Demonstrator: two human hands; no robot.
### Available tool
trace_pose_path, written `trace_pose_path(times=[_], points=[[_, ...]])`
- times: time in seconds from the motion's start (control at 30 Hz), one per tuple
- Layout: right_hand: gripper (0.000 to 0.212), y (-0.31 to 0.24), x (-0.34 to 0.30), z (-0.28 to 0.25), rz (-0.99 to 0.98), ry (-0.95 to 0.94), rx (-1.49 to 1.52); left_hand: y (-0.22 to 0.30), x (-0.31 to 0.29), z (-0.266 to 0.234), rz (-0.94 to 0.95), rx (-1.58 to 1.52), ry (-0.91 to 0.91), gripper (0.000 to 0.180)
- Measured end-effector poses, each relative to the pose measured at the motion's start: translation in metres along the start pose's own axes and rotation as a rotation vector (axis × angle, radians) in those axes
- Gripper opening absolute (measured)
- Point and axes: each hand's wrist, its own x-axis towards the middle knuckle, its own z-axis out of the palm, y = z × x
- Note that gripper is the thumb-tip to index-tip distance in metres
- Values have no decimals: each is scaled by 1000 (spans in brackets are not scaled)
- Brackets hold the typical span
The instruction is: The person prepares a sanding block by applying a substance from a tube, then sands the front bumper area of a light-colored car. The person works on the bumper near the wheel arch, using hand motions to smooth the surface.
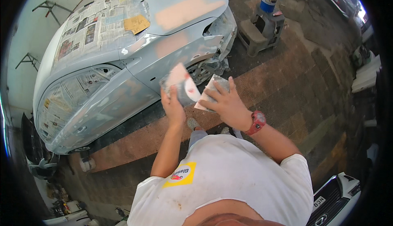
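My left hand [173, 106] grips a flat mixing board [174, 78] by its lower edge, out in front of my chest. Pale pink paste covers part of its face, with a white blob and red streaks [190, 89] on it. In my right hand [229, 106] is a flat, thin spreader [203, 105] with a pale pinkish edge. My fingers lie spread across its upper face and hide much of it. The spreader's left corner is close to the board's lower right edge; whether they touch, I cannot tell.
Ahead and left stands a car body [110, 99] in grey primer with pink filler patches. Newspaper [96, 27] masks its glass. A grey step stool [258, 31] carries a blue can [268, 2]. Ribbed matting [282, 58] covers the floor. A white car front [337, 197] is at lower right.
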Motion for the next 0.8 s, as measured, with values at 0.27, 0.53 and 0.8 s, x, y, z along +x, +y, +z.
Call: trace_pose_path(times=[0.27,0.53,0.8], points=[[64,-17,8,4,-14,242,535,11,-7,15,-319,-288,-143,45],[61,31,6,13,358,349,1057,30,-13,34,-522,-261,-330,40],[56,17,-8,7,575,319,2005,19,-4,42,-153,-110,-98,45]])
